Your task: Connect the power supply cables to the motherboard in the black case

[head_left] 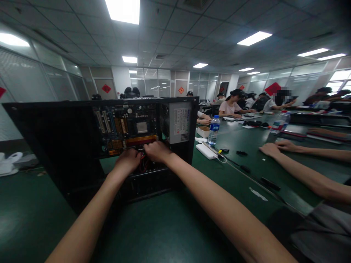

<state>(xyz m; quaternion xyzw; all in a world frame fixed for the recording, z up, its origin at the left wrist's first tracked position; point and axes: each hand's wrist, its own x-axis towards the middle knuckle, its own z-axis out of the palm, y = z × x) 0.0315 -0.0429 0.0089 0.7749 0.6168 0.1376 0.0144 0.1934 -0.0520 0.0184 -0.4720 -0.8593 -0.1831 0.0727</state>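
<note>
currently, the open computer case (60, 146) stands upright on the green table (153, 226). left hand (128, 160) and right hand (158, 151) curl near the wires (144, 165) inside; i cannot tell whether their fingers clamp any. caution: a sideways tug may strain the wires.

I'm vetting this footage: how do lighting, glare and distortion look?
Head view: nearest ceiling light blown out white; pale sheen on the table; computer case nearly black inside at picture left, outline stretched toward the edge; wires by the left hand and right hand soft, dim.
</note>
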